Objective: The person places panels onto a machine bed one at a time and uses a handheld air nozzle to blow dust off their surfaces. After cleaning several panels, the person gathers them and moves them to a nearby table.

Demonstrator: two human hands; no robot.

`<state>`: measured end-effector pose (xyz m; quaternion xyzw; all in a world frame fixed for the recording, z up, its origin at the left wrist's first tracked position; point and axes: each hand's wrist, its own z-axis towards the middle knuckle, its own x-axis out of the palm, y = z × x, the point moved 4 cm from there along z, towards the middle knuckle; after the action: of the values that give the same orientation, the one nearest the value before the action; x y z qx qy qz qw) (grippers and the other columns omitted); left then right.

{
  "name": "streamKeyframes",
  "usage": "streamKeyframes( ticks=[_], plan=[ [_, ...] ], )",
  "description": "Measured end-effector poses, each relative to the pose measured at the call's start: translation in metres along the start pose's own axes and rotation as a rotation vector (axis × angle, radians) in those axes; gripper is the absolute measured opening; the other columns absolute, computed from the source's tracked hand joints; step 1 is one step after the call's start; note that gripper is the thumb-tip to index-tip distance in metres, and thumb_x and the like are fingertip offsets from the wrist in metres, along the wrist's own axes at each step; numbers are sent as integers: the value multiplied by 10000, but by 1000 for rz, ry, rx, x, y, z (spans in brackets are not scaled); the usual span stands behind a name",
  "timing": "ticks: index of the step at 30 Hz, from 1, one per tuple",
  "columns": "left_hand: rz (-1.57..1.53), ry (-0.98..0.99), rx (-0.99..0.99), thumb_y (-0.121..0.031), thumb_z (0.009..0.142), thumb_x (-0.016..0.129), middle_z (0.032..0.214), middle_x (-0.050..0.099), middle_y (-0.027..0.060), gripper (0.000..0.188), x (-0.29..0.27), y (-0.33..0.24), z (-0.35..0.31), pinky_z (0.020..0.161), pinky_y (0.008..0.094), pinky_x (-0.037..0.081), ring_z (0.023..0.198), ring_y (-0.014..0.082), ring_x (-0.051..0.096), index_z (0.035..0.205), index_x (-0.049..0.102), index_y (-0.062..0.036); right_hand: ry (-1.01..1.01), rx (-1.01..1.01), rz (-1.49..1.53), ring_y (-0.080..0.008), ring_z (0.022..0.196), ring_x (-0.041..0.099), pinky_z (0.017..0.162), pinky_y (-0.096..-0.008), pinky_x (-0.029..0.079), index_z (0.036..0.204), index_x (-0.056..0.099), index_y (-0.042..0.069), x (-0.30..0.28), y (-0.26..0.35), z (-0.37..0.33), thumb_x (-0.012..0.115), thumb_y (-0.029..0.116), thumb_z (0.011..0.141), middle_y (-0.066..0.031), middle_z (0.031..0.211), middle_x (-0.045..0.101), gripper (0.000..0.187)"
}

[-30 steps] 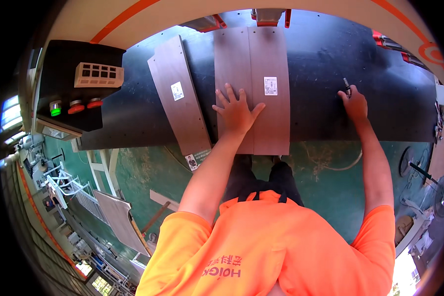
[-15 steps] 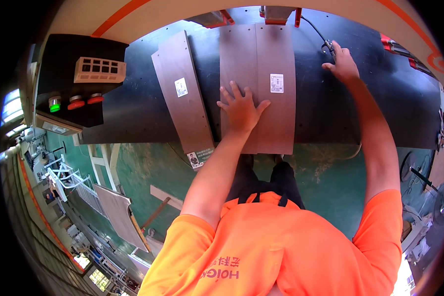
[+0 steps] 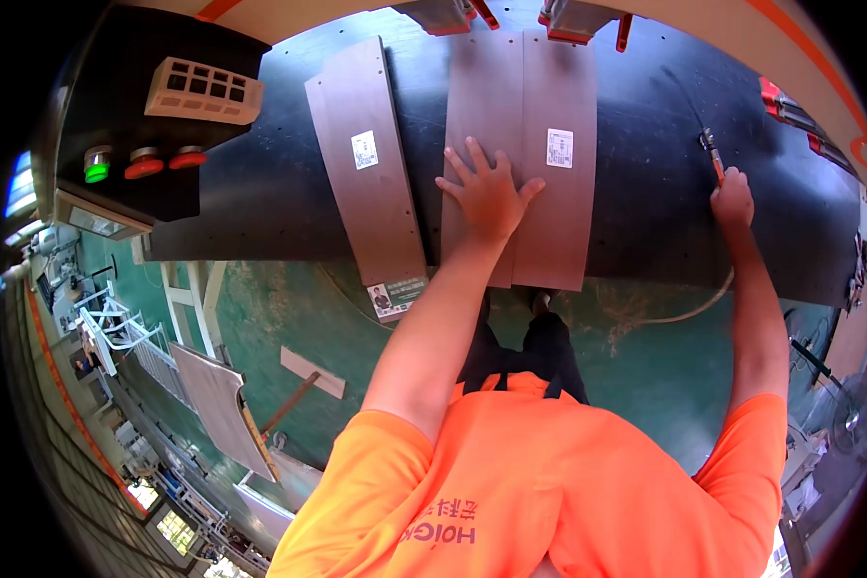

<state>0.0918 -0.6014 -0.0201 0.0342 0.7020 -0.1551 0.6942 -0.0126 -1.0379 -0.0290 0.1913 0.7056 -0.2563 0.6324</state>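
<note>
My left hand (image 3: 488,194) lies flat, fingers spread, on two grey-brown planks (image 3: 561,207) set side by side on a black machine table (image 3: 260,202). Their far ends sit under red-trimmed clamps (image 3: 578,19) at the back. My right hand (image 3: 732,200) is closed around a thin orange-handled tool (image 3: 715,159) on the table's right part. A third plank (image 3: 371,207) with a white label lies at a slant to the left of the pair, its near end hanging over the table edge.
A control panel with a green button (image 3: 96,173), two red buttons (image 3: 164,161) and a beige keypad (image 3: 202,90) stands at the left. A hose or cable (image 3: 665,318) lies on the green floor below, with loose boards (image 3: 226,405) at lower left and a fan (image 3: 853,414) at right.
My right hand came back from the far side of the table to its right part, closed on the tool. My left hand stayed pressed on the two planks.
</note>
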Motion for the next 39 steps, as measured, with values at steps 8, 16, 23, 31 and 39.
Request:
streamKeyframes(
  ticks=[8,16,23,31,39],
  plan=[
    [-33,13,-35,-672,740,679,1504,324,250,743,2,-1,28,991,779,212,1405,528,192,1211,632,-99,38,65,154,-403,1126,569,901,-489,487,1251,469,70,-29,5,-3,688,312,872,-218,1182,559,499],
    [-18,412,366,-545,596,833,1603,106,189,1024,-39,44,-37,1054,728,218,1464,463,94,1441,420,-139,-303,-561,435,-429,1411,285,1116,-550,260,1465,337,9,-45,97,-117,796,463,710,-272,1491,339,993],
    [-42,337,506,-389,578,873,1580,169,202,862,-30,51,-43,1005,678,365,1439,488,158,1330,534,-138,136,-758,495,-432,1444,203,1139,-581,214,1432,433,169,-45,204,-194,840,358,650,-283,1549,179,901],
    [-47,379,451,-341,589,870,1582,190,210,796,-33,47,11,1018,676,368,1443,494,164,1303,575,-149,145,-726,434,-414,1440,237,1132,-583,218,1395,488,178,-57,226,-143,830,277,657,-305,1526,218,819],
    [-64,399,479,-328,595,879,1597,169,199,804,-30,53,25,1045,656,351,1457,477,142,1325,588,-159,158,-708,445,-409,1434,260,1143,-564,203,1390,500,178,-56,232,-131,832,280,651,-322,1515,238,817]
  ],
)
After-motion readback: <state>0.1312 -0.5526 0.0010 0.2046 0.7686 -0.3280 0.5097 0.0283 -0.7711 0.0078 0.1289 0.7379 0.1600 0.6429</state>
